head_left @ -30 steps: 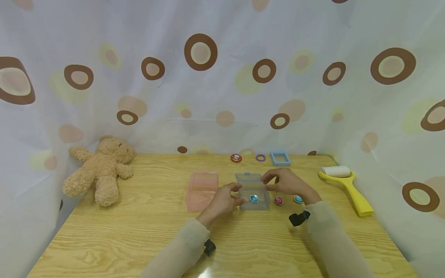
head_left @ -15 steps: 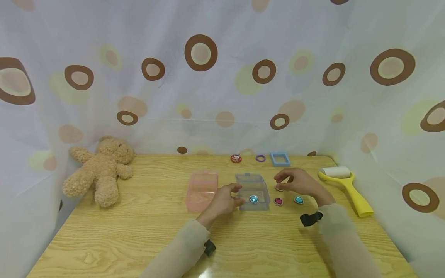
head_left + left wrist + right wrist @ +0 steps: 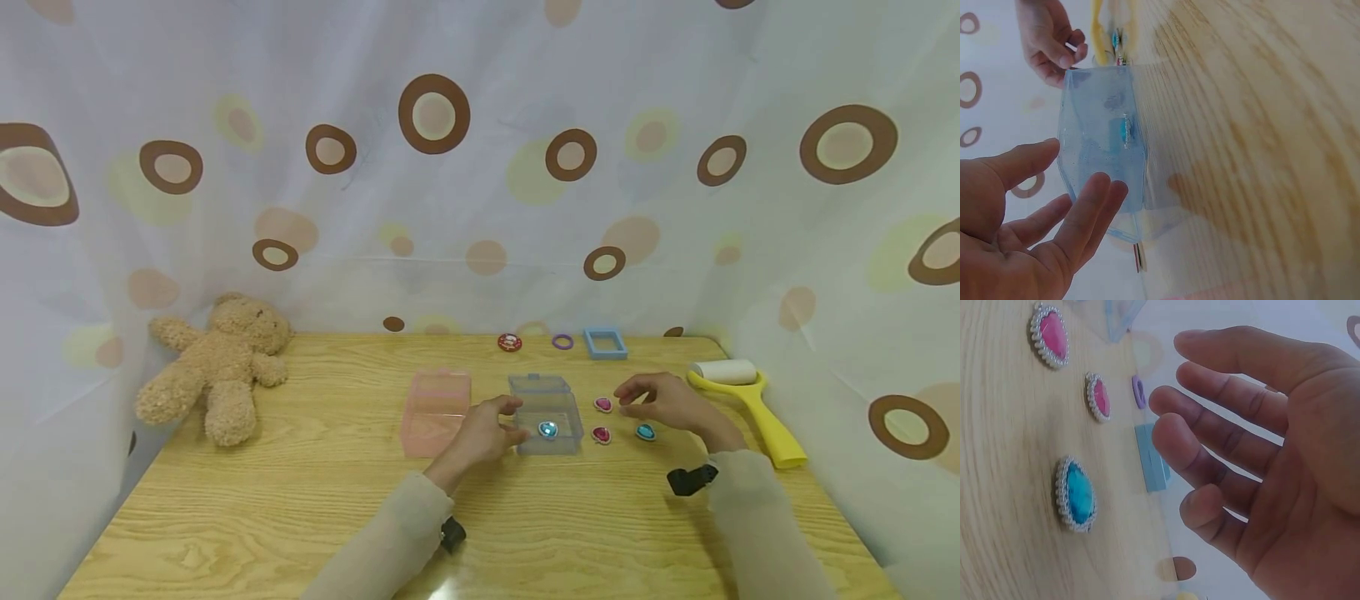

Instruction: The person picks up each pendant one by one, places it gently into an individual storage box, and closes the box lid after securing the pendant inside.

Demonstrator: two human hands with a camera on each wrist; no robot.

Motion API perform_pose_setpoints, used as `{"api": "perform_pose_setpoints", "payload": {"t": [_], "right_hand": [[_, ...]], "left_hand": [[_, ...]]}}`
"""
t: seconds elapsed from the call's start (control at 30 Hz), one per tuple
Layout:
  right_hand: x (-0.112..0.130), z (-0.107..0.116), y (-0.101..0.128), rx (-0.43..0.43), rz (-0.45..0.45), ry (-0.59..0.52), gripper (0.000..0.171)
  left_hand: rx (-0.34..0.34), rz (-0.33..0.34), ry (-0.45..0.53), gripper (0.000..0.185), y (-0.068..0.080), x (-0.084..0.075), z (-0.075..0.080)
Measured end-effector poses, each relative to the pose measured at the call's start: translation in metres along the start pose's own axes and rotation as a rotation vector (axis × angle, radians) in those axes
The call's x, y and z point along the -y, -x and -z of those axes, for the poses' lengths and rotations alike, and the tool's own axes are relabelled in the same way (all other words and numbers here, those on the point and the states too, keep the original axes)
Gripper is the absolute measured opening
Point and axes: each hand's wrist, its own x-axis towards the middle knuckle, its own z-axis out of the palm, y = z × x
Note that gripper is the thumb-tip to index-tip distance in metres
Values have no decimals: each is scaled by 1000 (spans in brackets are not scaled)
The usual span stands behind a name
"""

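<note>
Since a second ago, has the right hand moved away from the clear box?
Yes. The right hand has drawn off the clear box toward the yellow lint roller, and now hovers over the loose gems.

In the head view the left hand [image 3: 483, 433] covers the near left corner of the clear box [image 3: 546, 412], so contact there cannot be told. The print on the red round piece [image 3: 509, 342] at the back of the bench [image 3: 300, 500] is too small to read. In the right wrist view the right hand [image 3: 1272, 462] is cut off by the frame's edge, and the clear box shows only as a corner at the top.
</note>
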Motion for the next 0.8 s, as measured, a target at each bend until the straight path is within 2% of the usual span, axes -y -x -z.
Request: {"api": "perform_pose_setpoints", "payload": {"t": [0.33, 0.57, 0.8], "right_hand": [[-13, 1, 11, 33, -17, 5, 23], [-25, 1, 19, 87, -90, -31, 25], [-33, -3, 24, 104, -97, 10, 26]], "left_hand": [[2, 19, 3, 51, 0, 0, 0], [-7, 9, -4, 51, 0, -1, 0], [-10, 10, -6, 50, 1, -1, 0]]}}
